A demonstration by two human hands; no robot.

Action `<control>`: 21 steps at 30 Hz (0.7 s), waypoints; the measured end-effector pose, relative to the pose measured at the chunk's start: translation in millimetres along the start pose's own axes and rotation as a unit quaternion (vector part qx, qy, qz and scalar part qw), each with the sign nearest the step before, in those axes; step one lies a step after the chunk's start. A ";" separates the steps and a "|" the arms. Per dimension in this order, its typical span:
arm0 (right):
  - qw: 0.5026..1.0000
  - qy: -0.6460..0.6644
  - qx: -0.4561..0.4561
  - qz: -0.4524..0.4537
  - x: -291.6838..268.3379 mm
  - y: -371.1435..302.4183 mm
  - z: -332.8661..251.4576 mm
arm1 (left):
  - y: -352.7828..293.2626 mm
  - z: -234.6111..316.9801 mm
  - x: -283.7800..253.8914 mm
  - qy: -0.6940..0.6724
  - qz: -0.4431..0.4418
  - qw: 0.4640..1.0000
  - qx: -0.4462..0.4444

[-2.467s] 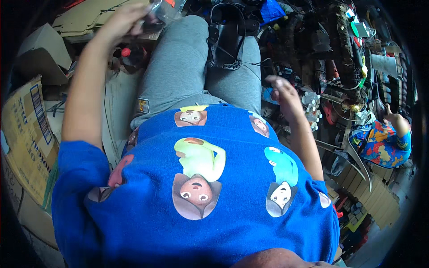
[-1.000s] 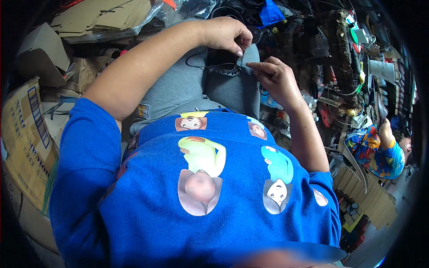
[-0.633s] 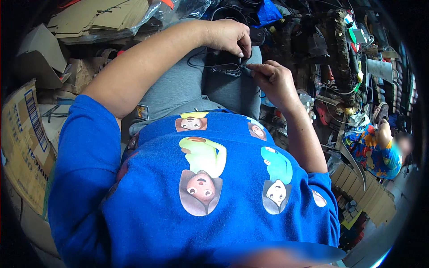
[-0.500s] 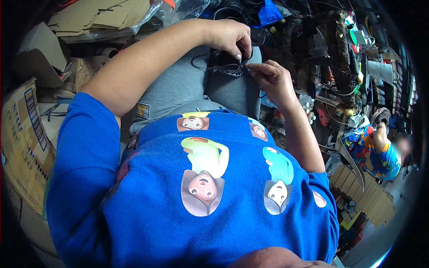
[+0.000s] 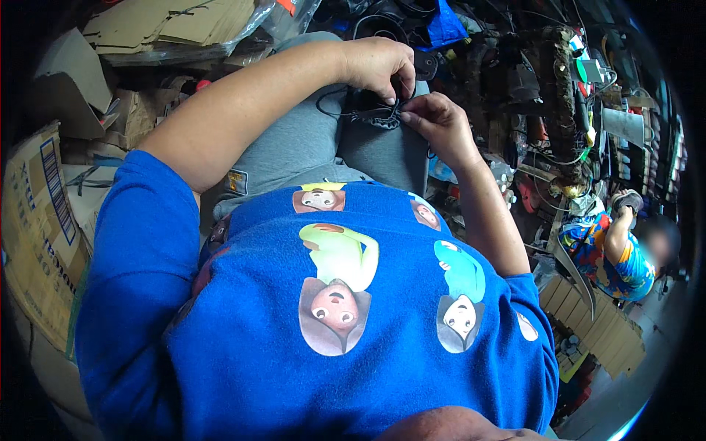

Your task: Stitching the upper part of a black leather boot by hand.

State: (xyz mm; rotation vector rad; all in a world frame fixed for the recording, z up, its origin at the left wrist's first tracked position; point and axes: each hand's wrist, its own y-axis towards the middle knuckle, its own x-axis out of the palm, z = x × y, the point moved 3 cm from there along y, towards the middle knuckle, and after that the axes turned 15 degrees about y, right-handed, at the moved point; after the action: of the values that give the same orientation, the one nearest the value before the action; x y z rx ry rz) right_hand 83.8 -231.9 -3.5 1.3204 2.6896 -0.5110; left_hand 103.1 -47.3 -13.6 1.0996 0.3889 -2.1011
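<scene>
Black and gathered along its near edge, a shoe-like piece lies over the right thigh of the grey trousers. The left hand keeps a narrow grip, thumb and fingers pinching the piece from above. The right hand has thumb and forefinger almost meeting beside the gathers; whether that grip holds a dark cord cannot be told.
</scene>
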 end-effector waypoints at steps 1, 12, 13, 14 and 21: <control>0.998 -0.050 -0.025 -0.005 0.9 -0.1 -6.9 | -1.1 -1.9 -5.0 0.010 0.048 0.999 0.023; 0.944 -0.290 -0.155 0.037 12.7 -32.7 -16.1 | -112.8 -16.8 -132.2 0.212 0.354 0.873 -0.260; 0.928 -0.324 -0.180 0.038 16.9 -37.0 -18.2 | -116.7 -24.3 -110.2 0.174 0.307 0.897 -0.265; 0.929 -0.321 -0.177 0.042 19.0 -38.6 -16.8 | -110.9 2.1 -84.8 0.205 0.305 0.904 -0.218; 0.935 -0.316 -0.156 0.027 17.0 -38.7 -18.2 | -150.7 5.6 -114.1 -0.311 0.402 0.842 -0.182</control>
State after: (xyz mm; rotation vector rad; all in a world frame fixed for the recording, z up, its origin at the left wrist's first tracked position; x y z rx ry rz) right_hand 44.0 -235.0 19.4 0.9338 2.0875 -0.3917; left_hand 34.6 106.7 72.2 0.2197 -0.0191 -1.4101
